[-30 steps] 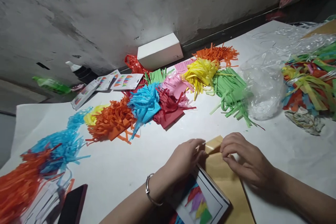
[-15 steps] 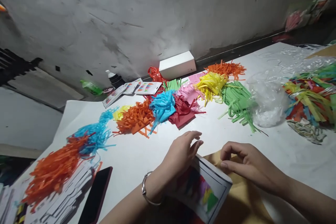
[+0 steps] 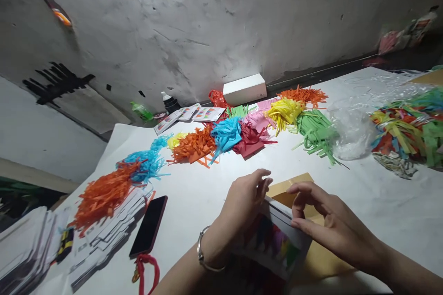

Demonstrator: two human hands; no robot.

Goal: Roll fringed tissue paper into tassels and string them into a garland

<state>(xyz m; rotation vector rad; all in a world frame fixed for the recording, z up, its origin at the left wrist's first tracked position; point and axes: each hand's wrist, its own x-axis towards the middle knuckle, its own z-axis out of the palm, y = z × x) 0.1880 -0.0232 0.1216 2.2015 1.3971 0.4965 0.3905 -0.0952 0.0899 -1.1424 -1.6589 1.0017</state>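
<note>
No text, label or number is legible here.

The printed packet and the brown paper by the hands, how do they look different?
The printed packet shows a colourful picture on white; the brown paper is plain where it shows. The printed packet partly covers the brown paper, which pokes out beyond it. Both are near the left hand and right hand.

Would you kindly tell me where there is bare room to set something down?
White table shows between the phone and the left hand, and between the right hand and the plastic bag. It is crowded along the tassel row and at the white stack.
</note>
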